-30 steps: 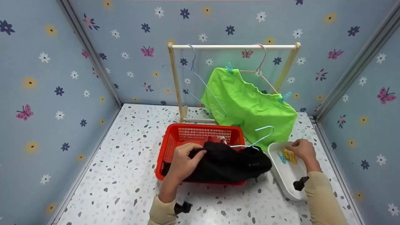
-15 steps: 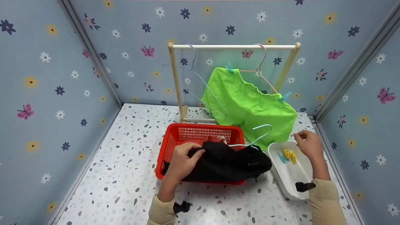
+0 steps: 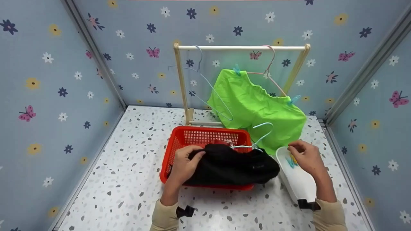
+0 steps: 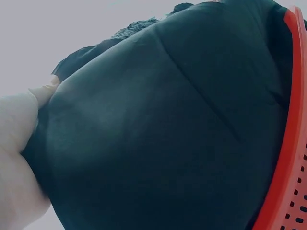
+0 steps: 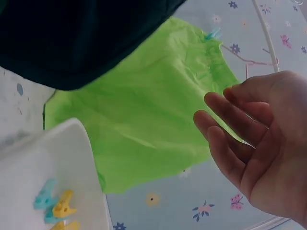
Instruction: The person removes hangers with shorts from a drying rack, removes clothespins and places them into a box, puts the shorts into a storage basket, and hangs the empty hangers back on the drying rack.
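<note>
My left hand (image 3: pixel 185 163) pinches the left end of a black garment (image 3: pixel 234 166) between thumb and fingers. This garment hangs over the front of a red basket (image 3: pixel 170 146); the left wrist view shows a gathered edge (image 4: pixel 135 28) along its top. From behind it rises the hook of a light blue hanger (image 3: pixel 264 136), whose lower part is hidden. Above the white tray (image 3: pixel 300 186) is my right hand (image 3: pixel 307 157), its fingers loosely bent. In the right wrist view nothing shows between those fingers. Blue clothespins (image 5: pixel 45 194) and yellow clothespins (image 5: pixel 64 205) lie in the tray.
Behind the basket stands a rack with a white rail (image 3: pixel 237 48). Green shorts (image 3: pixel 257 106) hang there from a pink hanger (image 3: pixel 269 69), held by two blue clothespins. A bare blue hanger (image 3: pixel 210 85) hangs further left. Patterned walls enclose the speckled table (image 3: pixel 109 166).
My right hand drew away rightward from the tray, then came back left over it. The left hand, black garment and light blue hanger shifted slightly left.
</note>
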Available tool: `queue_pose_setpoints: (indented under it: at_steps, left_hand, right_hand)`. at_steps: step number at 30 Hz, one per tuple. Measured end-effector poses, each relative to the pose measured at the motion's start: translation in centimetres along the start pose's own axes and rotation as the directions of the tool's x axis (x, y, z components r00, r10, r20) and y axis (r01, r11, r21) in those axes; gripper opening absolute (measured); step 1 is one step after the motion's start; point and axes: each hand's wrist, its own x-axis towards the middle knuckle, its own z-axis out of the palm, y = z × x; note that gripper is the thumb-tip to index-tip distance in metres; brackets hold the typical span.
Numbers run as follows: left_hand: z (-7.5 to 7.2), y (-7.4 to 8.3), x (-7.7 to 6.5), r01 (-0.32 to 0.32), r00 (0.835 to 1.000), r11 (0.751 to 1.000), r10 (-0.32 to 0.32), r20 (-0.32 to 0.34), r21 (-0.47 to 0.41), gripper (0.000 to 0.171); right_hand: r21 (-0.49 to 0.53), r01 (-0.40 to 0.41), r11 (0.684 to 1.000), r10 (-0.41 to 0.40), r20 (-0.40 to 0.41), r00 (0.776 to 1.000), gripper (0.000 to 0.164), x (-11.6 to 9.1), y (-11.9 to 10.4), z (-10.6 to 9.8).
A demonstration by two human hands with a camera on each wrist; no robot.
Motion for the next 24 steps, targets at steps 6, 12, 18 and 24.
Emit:
queue_pose_setpoints:
  at_steps: [6,12,18,24]
  left_hand:
    - [-0.8,-0.3,-0.4,0.071,0.994,0.997,-0.072,-0.081,-0.020,0.009]
    - [-1.7,-0.3,-0.4,0.126,0.976,0.992,-0.129,-0.177,-0.029,0.008]
    - [-2.5,-0.6,-0.4,0.138,0.960,0.989,-0.148,-0.239,-0.059,0.007]
    - [-3.2,-0.8,-0.5,0.149,0.950,0.986,-0.164,-0.265,-0.075,0.003]
  right_hand:
    - [0.104,0.089,0.991,-0.093,0.036,0.995,0.014,-0.6,-1.1,1.7]
    - [0.227,0.211,0.951,-0.216,-0.004,0.976,0.029,-0.6,-2.2,3.1]
    - [0.196,0.252,0.947,-0.243,-0.070,0.967,0.027,0.2,-3.1,4.2]
    - [0.222,0.264,0.939,-0.236,-0.144,0.961,0.014,0.7,-5.0,4.6]
